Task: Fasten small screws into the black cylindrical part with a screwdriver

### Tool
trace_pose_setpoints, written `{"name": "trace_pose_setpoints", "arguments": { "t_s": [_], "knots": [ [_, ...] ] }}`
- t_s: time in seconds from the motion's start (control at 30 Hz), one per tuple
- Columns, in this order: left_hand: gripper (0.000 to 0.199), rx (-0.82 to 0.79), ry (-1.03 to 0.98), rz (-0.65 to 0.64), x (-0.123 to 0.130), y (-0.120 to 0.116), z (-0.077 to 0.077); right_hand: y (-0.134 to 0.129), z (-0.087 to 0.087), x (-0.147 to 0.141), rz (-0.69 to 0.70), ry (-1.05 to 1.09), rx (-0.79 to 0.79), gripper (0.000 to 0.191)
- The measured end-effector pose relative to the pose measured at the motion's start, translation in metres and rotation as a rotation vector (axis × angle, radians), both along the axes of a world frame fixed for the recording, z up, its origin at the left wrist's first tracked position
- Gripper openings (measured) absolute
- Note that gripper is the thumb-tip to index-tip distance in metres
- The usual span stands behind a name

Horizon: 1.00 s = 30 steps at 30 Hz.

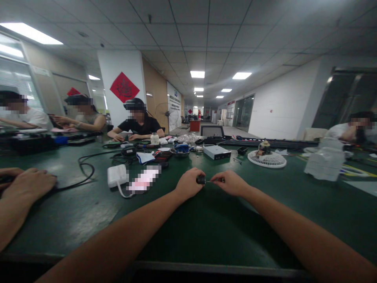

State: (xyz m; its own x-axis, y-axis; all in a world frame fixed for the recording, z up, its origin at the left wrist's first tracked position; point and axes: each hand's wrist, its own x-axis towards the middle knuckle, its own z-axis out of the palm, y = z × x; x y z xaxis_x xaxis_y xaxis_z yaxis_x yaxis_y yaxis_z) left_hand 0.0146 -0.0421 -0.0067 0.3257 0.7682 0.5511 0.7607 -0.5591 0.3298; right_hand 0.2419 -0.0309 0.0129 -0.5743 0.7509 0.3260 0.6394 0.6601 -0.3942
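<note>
Over the middle of the green table (pixel 188 239), my left hand (pixel 190 183) is closed around a small dark rounded part (pixel 201 179), too small to name. From the right, my right hand (pixel 231 182) pinches a thin screwdriver (pixel 221 180). Its slim metal shaft points left and meets the dark part or ends just beside it. Beyond my hands lie a silver optical disc drive (pixel 217 152) with a black front, a small black tray (pixel 242 150) and a white round fan grille (pixel 266 158) with a motor on it.
A white power adapter (pixel 117 175) with a cable stands left of my arm. Black cables (pixel 85 167) run across the table. Another person's hands (pixel 29 182) rest at the left edge. Clear plastic packaging (pixel 325 159) stands at right. Several people sit around.
</note>
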Motion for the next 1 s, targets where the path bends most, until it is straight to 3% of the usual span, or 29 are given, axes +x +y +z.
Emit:
{"name": "trace_pose_setpoints", "arguments": {
  "t_s": [0.2,0.43,0.63,0.83,1.0],
  "knots": [
    [0.029,0.01,-0.023,-0.019,0.001,0.001,0.0,0.011,-0.008,0.003,-0.003,0.168,-0.172,0.033],
    [0.03,0.0,0.006,-0.022,0.002,-0.001,0.001,0.001,-0.001,-0.002,-0.063,-0.065,0.07,0.028],
    [0.032,0.022,-0.015,-0.038,0.001,0.0,0.0,-0.004,0.002,-0.004,-0.001,0.033,-0.057,0.028],
    [0.033,0.011,0.011,-0.068,0.004,-0.003,0.001,-0.003,0.001,-0.004,-0.092,-0.13,0.141,0.026],
    [0.03,0.014,0.03,-0.069,0.006,-0.008,0.004,-0.015,0.005,-0.009,-0.061,-0.148,0.157,0.024]
  ]
}}
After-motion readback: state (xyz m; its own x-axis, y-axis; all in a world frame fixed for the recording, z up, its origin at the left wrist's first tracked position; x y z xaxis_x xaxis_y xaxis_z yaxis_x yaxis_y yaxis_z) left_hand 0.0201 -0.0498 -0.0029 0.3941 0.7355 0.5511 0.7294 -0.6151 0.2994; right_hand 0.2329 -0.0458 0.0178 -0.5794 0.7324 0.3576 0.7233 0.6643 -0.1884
